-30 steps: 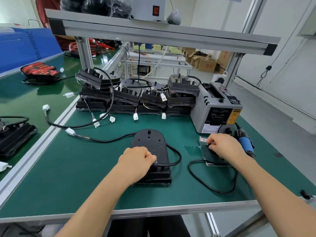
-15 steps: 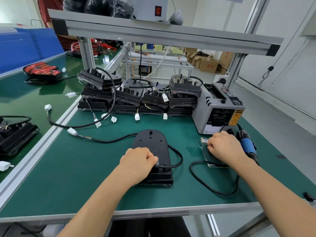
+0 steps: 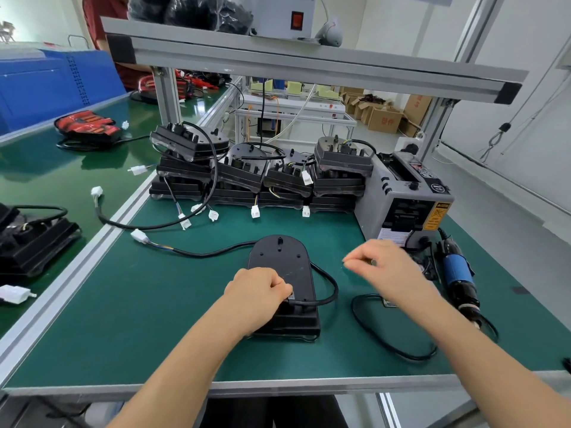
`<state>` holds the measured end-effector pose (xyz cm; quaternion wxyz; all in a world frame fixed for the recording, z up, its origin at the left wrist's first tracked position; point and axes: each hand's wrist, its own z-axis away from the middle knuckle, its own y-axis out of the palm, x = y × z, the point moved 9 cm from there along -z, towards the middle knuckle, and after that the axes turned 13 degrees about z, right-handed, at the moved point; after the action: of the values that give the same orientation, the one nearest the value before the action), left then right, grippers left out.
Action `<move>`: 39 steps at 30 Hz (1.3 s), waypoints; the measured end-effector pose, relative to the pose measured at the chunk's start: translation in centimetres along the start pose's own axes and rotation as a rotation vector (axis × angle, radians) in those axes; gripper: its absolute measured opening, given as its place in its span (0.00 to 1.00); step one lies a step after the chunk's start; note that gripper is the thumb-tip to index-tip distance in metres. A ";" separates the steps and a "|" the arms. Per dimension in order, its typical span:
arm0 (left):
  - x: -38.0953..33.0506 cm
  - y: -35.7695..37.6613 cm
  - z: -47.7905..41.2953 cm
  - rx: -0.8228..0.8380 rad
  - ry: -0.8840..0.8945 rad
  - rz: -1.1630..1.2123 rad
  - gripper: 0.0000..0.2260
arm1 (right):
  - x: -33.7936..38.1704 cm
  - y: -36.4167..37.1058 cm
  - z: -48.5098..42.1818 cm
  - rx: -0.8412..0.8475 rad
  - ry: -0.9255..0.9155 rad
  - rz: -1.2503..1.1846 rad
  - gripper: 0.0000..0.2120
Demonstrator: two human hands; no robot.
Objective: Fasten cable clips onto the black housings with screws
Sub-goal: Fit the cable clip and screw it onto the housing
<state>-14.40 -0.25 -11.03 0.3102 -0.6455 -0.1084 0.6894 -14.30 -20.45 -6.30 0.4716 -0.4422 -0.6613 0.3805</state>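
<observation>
1. left hand (image 3: pixel 258 296): fingers curled, gripping the cable (image 3: pixel 330 291) where it meets the near part of the black housing (image 3: pixel 281 264); the hand lies over the housing's left edge.
2. black housing: flat on the green mat (image 3: pixel 154 319), under and just ahead of the left hand, rounded end pointing away. the cable loops out to the right of the left hand.
3. right hand (image 3: pixel 389 270): held above the mat, right of the housing and apart from it. thumb and fingertips are drawn together but blurred; whether they pinch anything cannot be told.
4. room to move: a stretch of green mat lies between the two hands; a wider stretch runs left of the left hand to the aluminium rail (image 3: pixel 92 251). the table's front edge (image 3: pixel 278 386) passes beneath both forearms.
5. right of the right hand: a blue-bodied screwdriver (image 3: pixel 457 273) lies near the table's right edge; its cord (image 3: pixel 386 341) loops beneath the right wrist.
6. ahead of the hands: stacked housings (image 3: pixel 262 177) in a row, and a grey machine (image 3: pixel 401 199) ahead of the right hand, together bounding the far side.
</observation>
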 end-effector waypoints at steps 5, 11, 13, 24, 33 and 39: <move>0.4 -0.1 0.0 0.007 -0.039 0.059 0.12 | 8.1 2.5 2.0 0.257 -0.147 -0.246 0.12; 0.3 -0.2 0.1 0.028 -0.034 0.114 0.10 | 8.5 3.8 1.2 0.331 -0.130 -0.100 0.04; 0.5 -0.1 0.1 0.021 -0.037 0.121 0.12 | 8.4 3.9 0.9 0.338 -0.114 -0.062 0.06; 0.3 -0.4 0.4 -0.029 -0.004 0.189 0.07 | 8.3 4.5 -0.2 0.562 -0.038 -0.019 0.10; 0.1 -0.8 0.6 -0.088 0.070 0.254 0.09 | 8.5 5.0 -0.3 0.613 -0.018 0.003 0.09; 0.2 -1.3 1.0 -0.148 0.112 0.316 0.09 | 8.5 5.1 -0.3 0.585 -0.029 -0.062 0.05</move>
<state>-15.02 1.15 -10.38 0.1551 -0.7128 -0.0387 0.6829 -14.26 -10.78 -8.47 0.5811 -0.2614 -0.5433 0.5467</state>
